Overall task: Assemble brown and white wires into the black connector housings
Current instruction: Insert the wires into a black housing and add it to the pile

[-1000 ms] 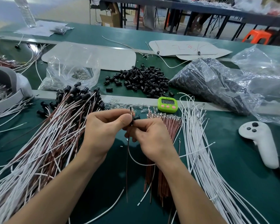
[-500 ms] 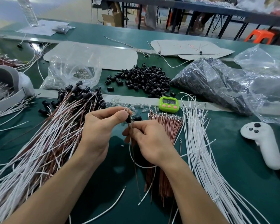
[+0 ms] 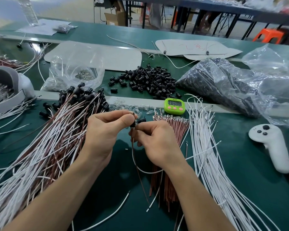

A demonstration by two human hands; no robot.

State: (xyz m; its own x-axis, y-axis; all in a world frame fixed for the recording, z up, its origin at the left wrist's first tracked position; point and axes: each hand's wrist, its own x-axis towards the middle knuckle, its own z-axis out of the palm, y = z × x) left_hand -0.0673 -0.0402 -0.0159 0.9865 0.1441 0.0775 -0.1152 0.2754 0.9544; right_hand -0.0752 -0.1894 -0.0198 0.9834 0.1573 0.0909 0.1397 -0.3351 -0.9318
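The black connector housing, small and cylindrical, is held above the desk, pinched by the thumb and forefinger of the left hand. A brown wire hangs from it, near vertical. Just below, the right hand has its fingers pinching that wire, and a white wire loops out beneath the hand. Seating it likely means pushing upward.

Seen from head height through one wide lens, facing forward and down along both forearms. Close above the left hand and right hand at centre of a green table; far background with orange stool along the curved top edge
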